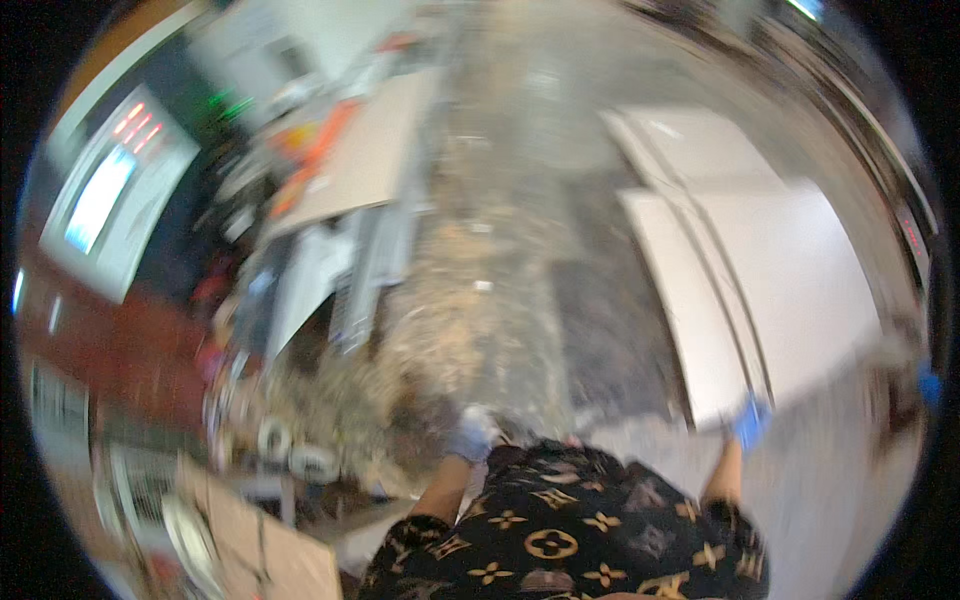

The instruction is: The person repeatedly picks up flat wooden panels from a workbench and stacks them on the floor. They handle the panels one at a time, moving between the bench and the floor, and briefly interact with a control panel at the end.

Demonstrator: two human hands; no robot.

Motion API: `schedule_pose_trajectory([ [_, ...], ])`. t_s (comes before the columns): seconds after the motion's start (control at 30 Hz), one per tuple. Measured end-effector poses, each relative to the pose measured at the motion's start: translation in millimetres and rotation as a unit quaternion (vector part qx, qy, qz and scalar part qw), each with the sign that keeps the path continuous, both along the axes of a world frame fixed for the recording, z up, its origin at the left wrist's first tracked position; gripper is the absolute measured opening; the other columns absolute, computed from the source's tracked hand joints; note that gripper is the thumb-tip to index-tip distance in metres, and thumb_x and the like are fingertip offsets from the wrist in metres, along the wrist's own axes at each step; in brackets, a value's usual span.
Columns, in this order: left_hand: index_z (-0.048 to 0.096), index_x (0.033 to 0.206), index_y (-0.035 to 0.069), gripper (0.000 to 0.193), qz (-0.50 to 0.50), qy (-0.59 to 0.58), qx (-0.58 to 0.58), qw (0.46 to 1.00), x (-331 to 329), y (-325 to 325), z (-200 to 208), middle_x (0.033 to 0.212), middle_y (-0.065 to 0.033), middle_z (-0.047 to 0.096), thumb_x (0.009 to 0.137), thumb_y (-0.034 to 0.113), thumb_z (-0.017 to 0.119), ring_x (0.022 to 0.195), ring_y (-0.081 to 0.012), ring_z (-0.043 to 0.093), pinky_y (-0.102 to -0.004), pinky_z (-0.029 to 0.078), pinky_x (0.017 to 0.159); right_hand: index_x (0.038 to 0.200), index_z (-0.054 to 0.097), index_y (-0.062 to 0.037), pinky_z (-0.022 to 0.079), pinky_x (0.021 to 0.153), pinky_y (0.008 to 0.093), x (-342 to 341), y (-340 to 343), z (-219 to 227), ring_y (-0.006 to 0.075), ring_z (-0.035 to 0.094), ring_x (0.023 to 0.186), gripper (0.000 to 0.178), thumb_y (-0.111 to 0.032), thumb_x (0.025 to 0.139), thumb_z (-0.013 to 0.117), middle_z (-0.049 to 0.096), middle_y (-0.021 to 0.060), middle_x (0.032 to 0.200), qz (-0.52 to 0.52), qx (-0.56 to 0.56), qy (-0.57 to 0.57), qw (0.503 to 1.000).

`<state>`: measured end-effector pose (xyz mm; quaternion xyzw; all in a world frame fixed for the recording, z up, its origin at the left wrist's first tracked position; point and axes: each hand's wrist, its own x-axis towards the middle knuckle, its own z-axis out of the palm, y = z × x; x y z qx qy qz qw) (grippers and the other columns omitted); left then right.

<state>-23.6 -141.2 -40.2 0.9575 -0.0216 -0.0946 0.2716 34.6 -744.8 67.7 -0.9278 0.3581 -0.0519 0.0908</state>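
Observation:
My left hand point(474, 434), in a pale blue and white glove, is low in front of my body, beside my patterned black top point(555, 515). Motion blur hides its fingers and anything in them. Farther right, my right hand point(751, 424) wears a blue glove and is at the near edge of a large white panel point(810, 270). Two long dark parallel lines point(715, 255) run from that hand across this panel and a second pale panel point(715, 145) beyond it. Whether they are strips, cords or the edges of a bar in my grip, I cannot tell.
At the left, a tan board point(365, 150) lies over a cluttered pile with orange and grey pieces. A machine cabinet with a lit screen point(100, 200) stands farther left. White rolls point(275, 437) and a brown board point(265, 545) are at the lower left. The concrete floor point(500, 250) looks stained.

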Motion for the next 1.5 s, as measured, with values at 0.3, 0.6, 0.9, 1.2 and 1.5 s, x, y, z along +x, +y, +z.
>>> schedule_pose_trajectory([
  [0.3,0.031,0.138,0.015,0.047,0.446,0.206,-0.637,0.595,24.5,9.4,46.4,0.143,0.0002,0.032,0.095,0.035,0.038,0.114,-0.0184,0.046,-0.0431,0.042,0.092,0.119,0.047,-0.005,0.048,0.063,0.0363,58.9,-50.6,-18.5,0.0188,0.056,0.087,0.059,-0.036,0.075,0.071,0.058,0.0122,0.102,-0.278,0.418,-0.452,0.738],
  [0.6,0.043,0.128,0.012,0.04,0.357,0.251,-0.668,0.603,64.9,-6.1,52.6,0.132,-0.0039,0.043,0.095,0.033,0.037,0.109,-0.019,0.05,-0.041,0.044,0.088,0.086,0.062,-0.0072,0.041,0.046,0.0317,82.6,-50.2,-22.0,0.0186,0.051,0.055,0.028,-0.032,0.077,0.069,0.058,0.0079,0.075,-0.265,0.563,-0.353,0.699],
  [0.9,0.039,0.13,0.007,0.05,0.072,0.364,-0.61,0.7,177.7,-179.5,78.7,0.129,-0.013,0.046,0.09,0.036,0.049,0.117,-0.026,0.044,-0.0458,0.042,0.091,0.094,0.061,-0.0032,0.049,0.066,0.034,-29.1,192.1,16.9,0.0185,0.056,0.075,0.033,-0.027,0.075,0.073,0.06,0.0085,0.09,-0.178,0.817,-0.119,0.536],
  [1.2,0.057,0.103,0.0,0.045,0.179,0.099,-0.45,0.869,200.3,-121.6,99.1,0.095,-0.0098,0.061,0.081,0.039,0.064,0.08,-0.0189,0.056,-0.0309,0.045,0.074,0.118,0.05,0.0021,0.048,0.091,0.0409,-77.3,136.1,3.5,0.0299,0.055,0.108,0.043,-0.023,0.084,0.058,0.055,0.0165,0.119,-0.224,0.858,-0.365,0.282],
  [1.5,0.061,0.081,0.002,0.031,0.33,-0.13,-0.423,0.834,30.6,-10.5,212.2,0.071,-0.001,0.055,0.085,0.032,0.061,0.067,-0.0107,0.045,-0.0292,0.04,0.061,0.105,0.057,-0.001,0.053,0.083,0.0385,-46.8,195.1,100.0,0.0264,0.059,0.1,0.033,-0.016,0.076,0.064,0.061,0.0127,0.106,-0.116,0.852,-0.228,0.458],
])
